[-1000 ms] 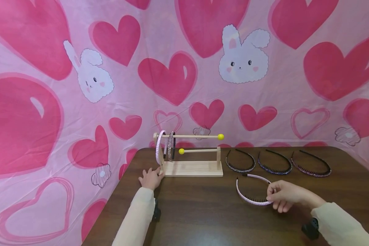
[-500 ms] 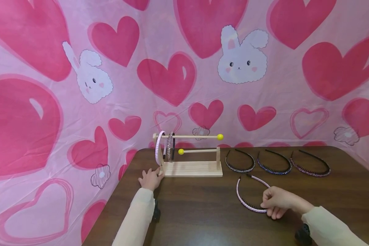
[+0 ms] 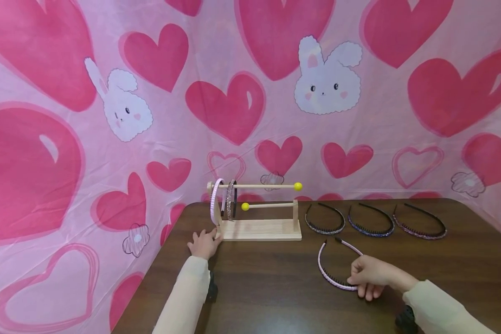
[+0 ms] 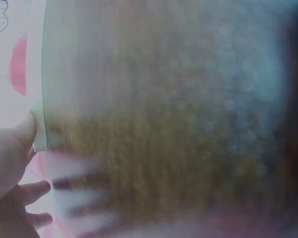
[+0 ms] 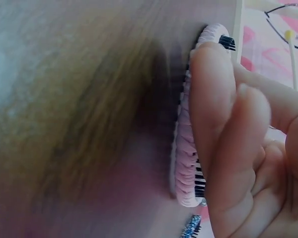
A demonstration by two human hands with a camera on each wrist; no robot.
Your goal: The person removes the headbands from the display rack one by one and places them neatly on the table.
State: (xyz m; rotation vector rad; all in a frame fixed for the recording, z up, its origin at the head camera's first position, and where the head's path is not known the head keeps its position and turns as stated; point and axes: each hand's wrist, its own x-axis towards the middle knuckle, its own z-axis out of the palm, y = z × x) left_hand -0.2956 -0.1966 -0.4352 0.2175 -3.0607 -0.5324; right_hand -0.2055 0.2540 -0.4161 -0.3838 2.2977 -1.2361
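Note:
My right hand point(image 3: 371, 276) pinches a pink fabric-wrapped headband point(image 3: 337, 284) with black inner teeth, close over the table's front right; its tips point away from me. In the right wrist view, curled fingers cover part of the pleated band point(image 5: 185, 173). My left hand point(image 3: 204, 243) rests at the left end of a wooden headband stand point(image 3: 260, 228), fingers spread, with the thumb against the base's corner. The left wrist view shows the thumb point(image 4: 26, 130) at that pale edge. From the stand's upper rod hang a pink headband point(image 3: 213, 204) and a glittery one point(image 3: 229, 204).
Three sparkly toothed headbands lie in a row right of the stand: a silvery one point(image 3: 323, 231), a blue one point(image 3: 375, 233) and a reddish one point(image 3: 426, 236). Yellow balls cap the upper rod point(image 3: 298, 186) and lower rod point(image 3: 245, 207). A pink heart-patterned cloth point(image 3: 275, 111) hangs behind.
My right hand has drawn the pink headband slightly toward me and to the left, turning it a little. The left hand stays at the stand.

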